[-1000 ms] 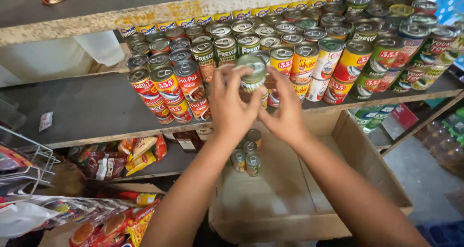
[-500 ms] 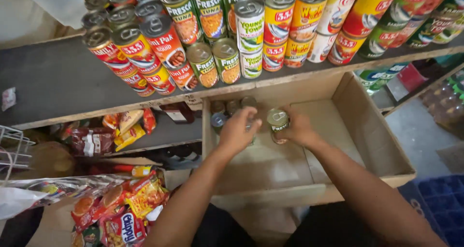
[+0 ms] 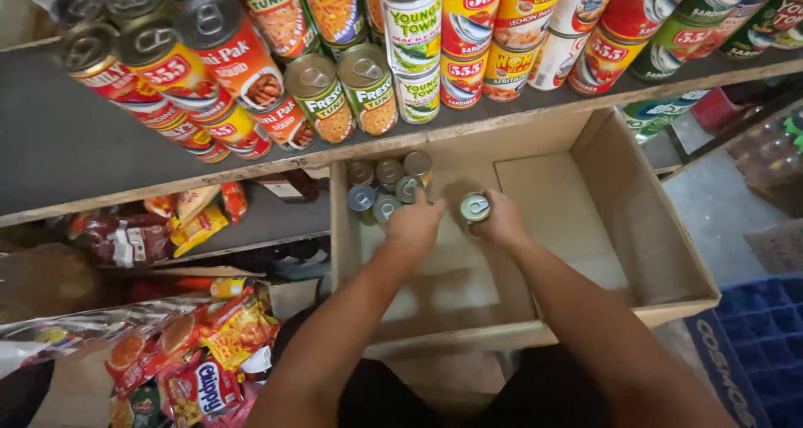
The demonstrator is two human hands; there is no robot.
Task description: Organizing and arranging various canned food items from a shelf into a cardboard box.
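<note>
- Holding a few cans (image 3: 386,187) in its far left corner, an open cardboard box (image 3: 636,227) sat below a shelf (image 3: 67,143).
- Right hand (image 3: 502,220) curled round one silver-topped can (image 3: 475,208) inside the box; left hand (image 3: 416,225), fingers loosely bent, touched the clustered cans.
- Red, green and yellow labelled cans (image 3: 368,85) lined the shelf; snack packets (image 3: 201,369) lay lower left.

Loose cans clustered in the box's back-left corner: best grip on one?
From above, fingers on the round side wall just under the rim. The cans stand upright and packed together in the cardboard box, lids up, so only the tops are free. The right hand holds one can about this way; the left hand rests beside the cluster.
</note>
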